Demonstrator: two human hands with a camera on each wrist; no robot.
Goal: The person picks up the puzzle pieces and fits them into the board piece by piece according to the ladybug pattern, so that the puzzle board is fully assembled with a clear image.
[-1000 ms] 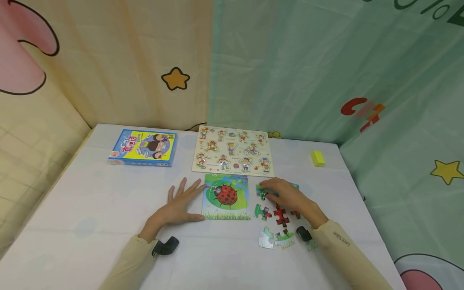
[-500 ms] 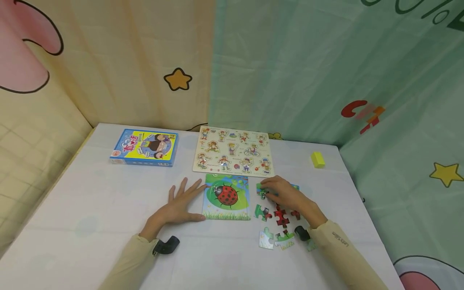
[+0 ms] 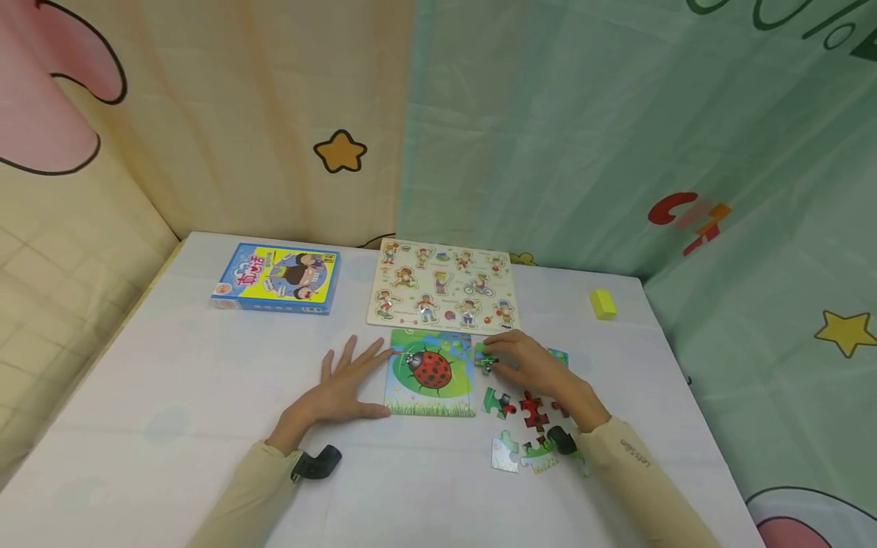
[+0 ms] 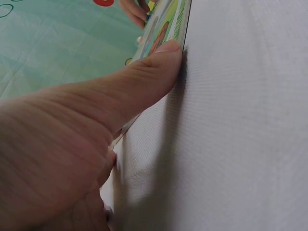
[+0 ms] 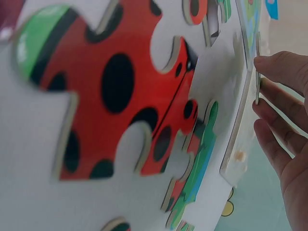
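A square board with a ladybug picture [image 3: 430, 373] lies on the white table. My left hand [image 3: 340, 393] is spread beside it, with thumb and fingertips touching its left edge; in the left wrist view the thumb [image 4: 159, 62] lies along that edge. Just right of the board, my right hand [image 3: 533, 365] pinches a green-and-blue jigsaw piece [image 3: 482, 358] between thumb and fingers. That piece shows nearly edge-on in the right wrist view. Below the right hand are several loose jigsaw pieces, among them a red spotted piece [image 3: 532, 411] and a pale corner piece [image 3: 505, 455].
Behind the ladybug board lies a wooden peg puzzle [image 3: 445, 285] with figures of children. A blue and yellow box [image 3: 277, 278] sits at the back left, a yellow block [image 3: 603, 304] at the back right. Printed curtains [image 3: 521, 137] hang behind the table.
My right hand has slid a little left with the jigsaw piece, bringing it close to the board's right edge. The left hand has stayed in place at the board. The head view has shifted slightly.
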